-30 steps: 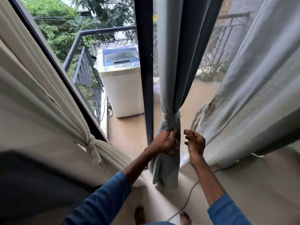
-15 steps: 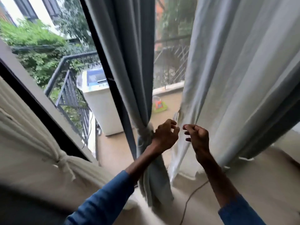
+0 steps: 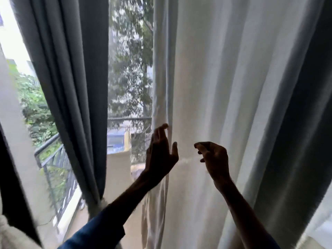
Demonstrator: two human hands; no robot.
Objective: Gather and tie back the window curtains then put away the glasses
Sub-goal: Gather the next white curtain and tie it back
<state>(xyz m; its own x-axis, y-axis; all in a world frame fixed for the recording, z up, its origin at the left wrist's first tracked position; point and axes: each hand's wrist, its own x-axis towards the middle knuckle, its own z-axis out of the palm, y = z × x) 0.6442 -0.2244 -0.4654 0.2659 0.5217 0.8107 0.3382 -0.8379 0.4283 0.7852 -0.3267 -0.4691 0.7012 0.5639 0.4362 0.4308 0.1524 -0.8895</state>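
A loose white-grey curtain [image 3: 224, 105] hangs untied over the right half of the window. My left hand [image 3: 160, 153] is raised at its left edge, fingers spread and nearly straight, fingertips touching the hem. My right hand [image 3: 214, 159] hovers in front of the same curtain with fingers loosely curled, holding nothing. Left of them hangs a dark grey curtain [image 3: 71, 87], gathered and tied near its bottom at a knot [image 3: 98, 203]. No glasses are in view.
Between the two curtains the window pane [image 3: 129, 78] shows trees and a balcony railing [image 3: 53, 159]. A cream curtain bundle [image 3: 10, 234] sits at the lower left corner beside a dark window frame [image 3: 12, 177].
Both hands left the tied dark curtain and rose to the right, to the loose white curtain. The left hand opened. My view swung up and to the right.
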